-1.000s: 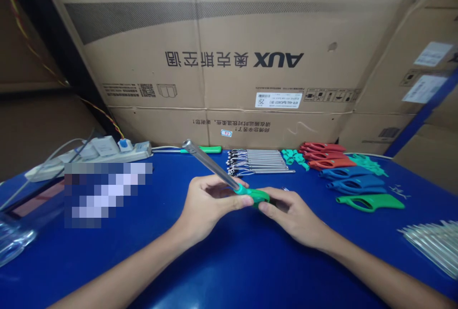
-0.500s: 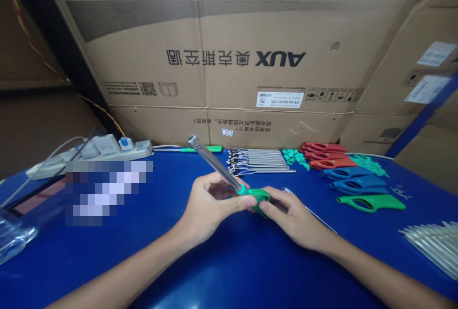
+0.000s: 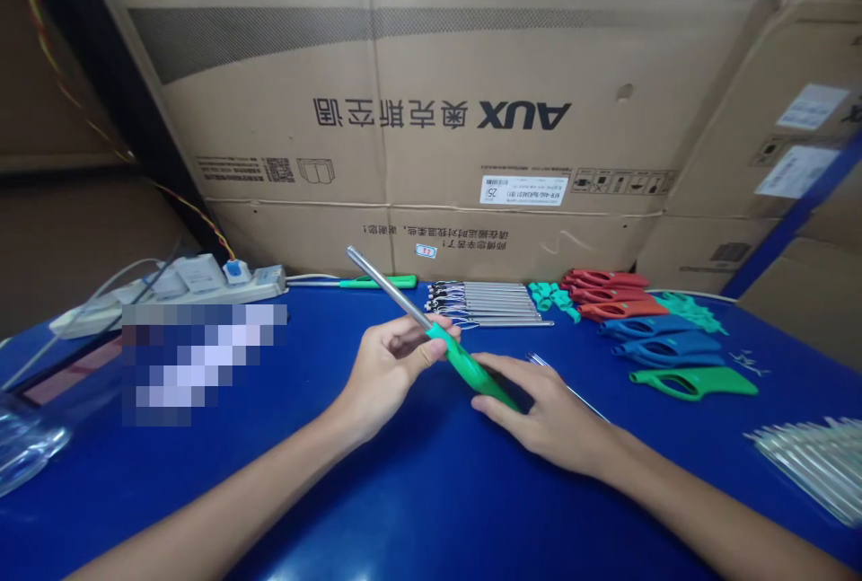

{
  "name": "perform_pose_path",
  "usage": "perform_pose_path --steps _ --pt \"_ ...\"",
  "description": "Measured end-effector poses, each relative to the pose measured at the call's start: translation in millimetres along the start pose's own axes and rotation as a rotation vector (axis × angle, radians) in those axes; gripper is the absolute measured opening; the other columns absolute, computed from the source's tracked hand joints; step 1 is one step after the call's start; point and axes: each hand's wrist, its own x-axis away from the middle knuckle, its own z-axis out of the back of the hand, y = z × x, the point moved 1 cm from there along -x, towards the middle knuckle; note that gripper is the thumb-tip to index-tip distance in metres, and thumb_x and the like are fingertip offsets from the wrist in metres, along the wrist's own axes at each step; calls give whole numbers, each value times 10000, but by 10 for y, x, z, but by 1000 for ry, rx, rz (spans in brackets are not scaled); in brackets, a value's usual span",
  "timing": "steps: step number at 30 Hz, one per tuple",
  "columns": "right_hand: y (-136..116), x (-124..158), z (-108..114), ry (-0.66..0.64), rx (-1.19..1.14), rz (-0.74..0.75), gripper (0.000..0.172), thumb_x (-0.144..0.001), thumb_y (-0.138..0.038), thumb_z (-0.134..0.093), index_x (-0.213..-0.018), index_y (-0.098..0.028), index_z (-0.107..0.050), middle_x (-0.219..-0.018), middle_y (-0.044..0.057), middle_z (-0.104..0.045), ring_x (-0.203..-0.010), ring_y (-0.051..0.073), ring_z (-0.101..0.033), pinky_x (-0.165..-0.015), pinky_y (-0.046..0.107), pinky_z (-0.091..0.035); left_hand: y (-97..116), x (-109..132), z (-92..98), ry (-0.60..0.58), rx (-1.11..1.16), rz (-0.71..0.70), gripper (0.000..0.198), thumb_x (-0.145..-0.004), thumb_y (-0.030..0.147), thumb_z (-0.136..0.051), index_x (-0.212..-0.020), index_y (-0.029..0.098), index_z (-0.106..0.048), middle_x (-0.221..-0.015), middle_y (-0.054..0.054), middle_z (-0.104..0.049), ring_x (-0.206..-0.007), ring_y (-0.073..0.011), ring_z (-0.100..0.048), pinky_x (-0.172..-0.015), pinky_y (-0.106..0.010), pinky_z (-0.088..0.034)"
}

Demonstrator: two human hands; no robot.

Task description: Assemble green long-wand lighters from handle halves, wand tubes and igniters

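Between my hands is a green gas lighter [image 3: 477, 372] with a long metal tube slanting up to the left and a teal collar where tube meets handle. My left hand [image 3: 399, 370] pinches it near the collar, thumb on top. My right hand [image 3: 547, 403] is closed round the lower end of the handle, which its fingers partly hide. Behind the hands lie several metal lighter tubes [image 3: 505, 303] with thin wires and a heap of small teal collars [image 3: 553, 298]. A thin metal rod [image 3: 585, 401] rests on the table just behind my right hand.
To the right lie red handle shells [image 3: 606, 279], blue ones [image 3: 666, 352] and a green one [image 3: 697, 382], beside teal small parts [image 3: 693, 312]. Several metal tubes [image 3: 808, 464] lie at the right edge. A power strip [image 3: 168, 289] stands at the left; a cardboard box [image 3: 431, 51] closes the back.
The lighter has turned so that its handle now shows lengthwise, pointing down to the right. My right hand has shifted back along the handle, away from my left hand.
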Motion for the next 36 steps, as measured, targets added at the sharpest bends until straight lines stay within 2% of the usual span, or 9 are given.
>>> perform_pose_path --steps 5,9,13,16,18,22,24,27,36 --pt "-10 12 21 -20 15 43 365 -966 -334 -525 -1309 -213 -546 -1121 34 -680 -984 174 -650 -877 301 -505 -41 -25 36 5 -83 -30 331 -775 363 -754 -998 126 -696 -979 -94 -747 -888 -203 -709 -809 -300 -579" --pt "24 13 6 45 47 115 209 -970 -291 -521 -1105 -186 -640 -901 30 -688 -773 166 -628 -723 297 -490 -64 -73 101 -19 -246 -95 326 -850 404 -664 -993 112 -672 -945 -100 -746 -815 -194 -709 -751 -299 -576" --pt "61 -21 35 205 109 214 162 -958 -240 -537 -945 -155 -674 -807 49 -683 -671 163 -597 -649 297 -471 -95 -57 124 -157 -535 -181 317 -910 402 -591 -795 132 -712 -709 -58 -722 -601 -160 -649 -568 -253 -482" --pt "82 -60 93 255 159 267 142 -948 -191 -546 -958 -136 -677 -818 60 -692 -693 172 -612 -661 302 -492 -103 10 89 -256 -727 -306 252 -851 365 -671 -720 154 -719 -649 -47 -689 -581 -160 -585 -588 -279 -414" --pt "104 -74 124 257 218 294 145 -939 -170 -554 -997 -124 -678 -864 77 -704 -744 193 -630 -691 321 -512 -73 42 67 -278 -828 -463 216 -867 318 -652 -734 156 -708 -664 -53 -677 -644 -175 -561 -646 -310 -405" --pt "151 -65 131 259 295 356 164 -919 -165 -586 -1037 -116 -687 -903 99 -708 -783 211 -635 -695 343 -537 51 34 80 -244 -1149 -1003 107 -916 206 -604 -865 132 -661 -751 -61 -677 -721 -189 -529 -670 -329 -418" --pt "156 -60 117 266 313 382 173 -914 -169 -596 -1049 -118 -692 -899 100 -704 -773 208 -628 -671 340 -540 87 1 105 -224 -1237 -1110 114 -907 199 -624 -994 127 -635 -898 -88 -698 -828 -216 -559 -722 -357 -450" --pt "141 -69 105 272 324 414 196 -916 -168 -593 -1078 -116 -691 -908 106 -700 -765 207 -620 -656 344 -543 74 -40 129 -267 -1200 -1110 141 -919 154 -594 -1059 143 -603 -998 -96 -695 -918 -217 -584 -788 -373 -466" --pt "267 -100 292 270 213 447 234 -905 -181 -613 -1131 -133 -649 -1028 103 -724 -888 211 -679 -779 353 -574 -21 -100 247 -300 -1144 -975 85 -915 80 -540 -880 144 -585 -767 -30 -645 -789 -179 -536 -784 -361 -402"
